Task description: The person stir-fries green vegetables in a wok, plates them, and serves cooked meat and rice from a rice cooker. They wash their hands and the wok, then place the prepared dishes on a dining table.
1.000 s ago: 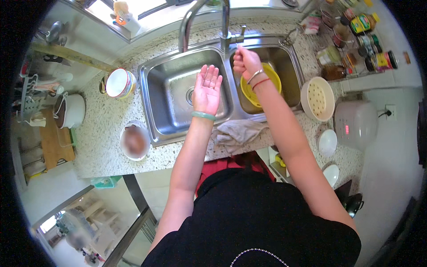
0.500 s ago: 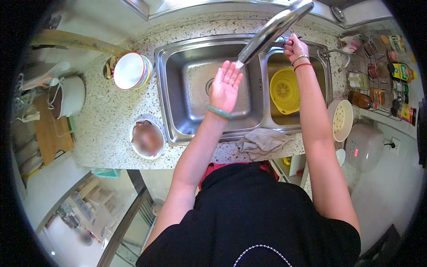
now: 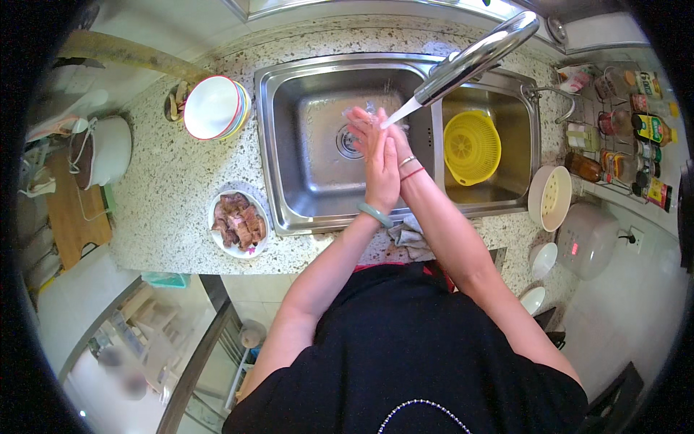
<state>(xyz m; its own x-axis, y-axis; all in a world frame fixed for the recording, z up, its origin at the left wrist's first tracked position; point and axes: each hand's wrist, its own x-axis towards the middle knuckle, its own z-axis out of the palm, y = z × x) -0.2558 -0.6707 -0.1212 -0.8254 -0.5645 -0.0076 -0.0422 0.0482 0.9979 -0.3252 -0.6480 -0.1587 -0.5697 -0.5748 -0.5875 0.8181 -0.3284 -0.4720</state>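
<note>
Over the left basin of a steel double sink (image 3: pixel 289 137) my left hand (image 3: pixel 376 163) and my right hand (image 3: pixel 394 137) are pressed palm to palm. Water streams from the steel faucet (image 3: pixel 470 58) onto the fingertips. Neither hand holds anything. A green bangle sits on my left wrist and thin red and silver bands on my right wrist. A yellow colander (image 3: pixel 471 147) lies in the right basin.
A plate of brown meat pieces (image 3: pixel 238 223) sits on the speckled counter left of the sink, with a stack of bowls (image 3: pixel 214 107) behind it. A white pot (image 3: pixel 101 152) and wooden board are far left. Bottles, a strainer bowl (image 3: pixel 549 197) and a rice cooker (image 3: pixel 587 239) stand right.
My right hand left the faucet handle and joined my left hand under the spout. Water now runs over both hands. The view has shifted.
</note>
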